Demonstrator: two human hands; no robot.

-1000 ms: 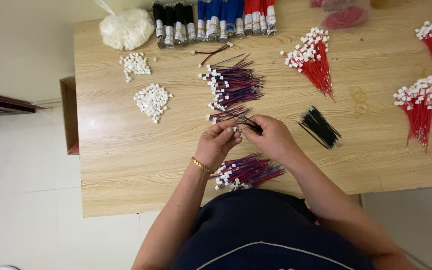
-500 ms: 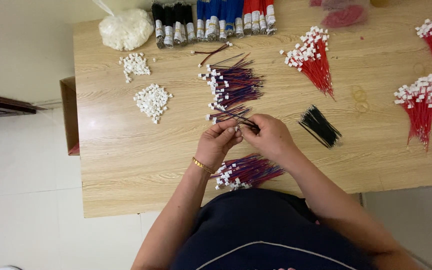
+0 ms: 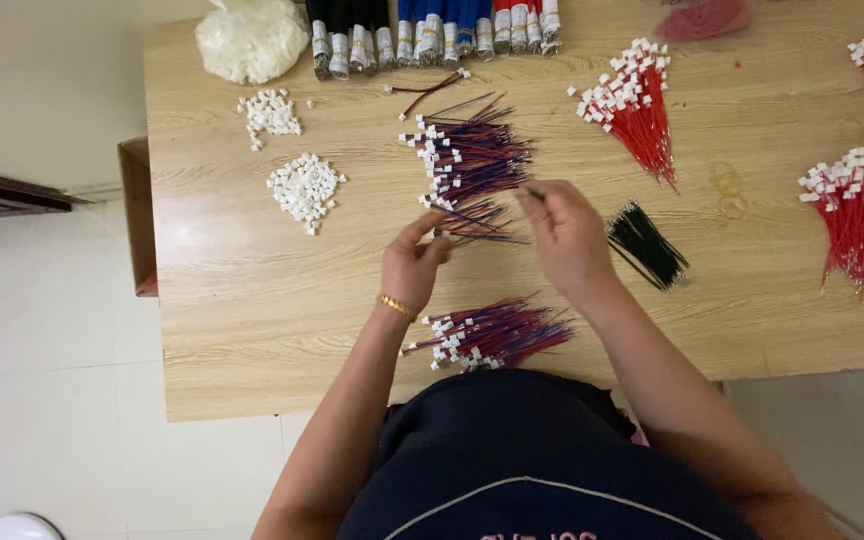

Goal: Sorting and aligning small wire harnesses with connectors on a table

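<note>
- Hands look to have been pulled apart since a second ago: then both were bunched together over the lower end of the big red-and-blue wire pile, now there's a clear gap between them. Reads like 1 wire pair is being drawn out of the pile, so the sorting is mid-stroke, not finished.
- Wooden table is loaded: 3 red wire bundles to the right, a black wire bundle just beside the right wrist, 2 heaps of white connectors well off to the left.
- Smaller wire pile is parked near the table edge, close to the body, untouched.
- Right hand: fingers curled, tips pinched narrow, apparently on a thin wire end; too small to be sure.
- Left hand: thumb and forefinger nearly closed at the pile's lower strands.
</note>
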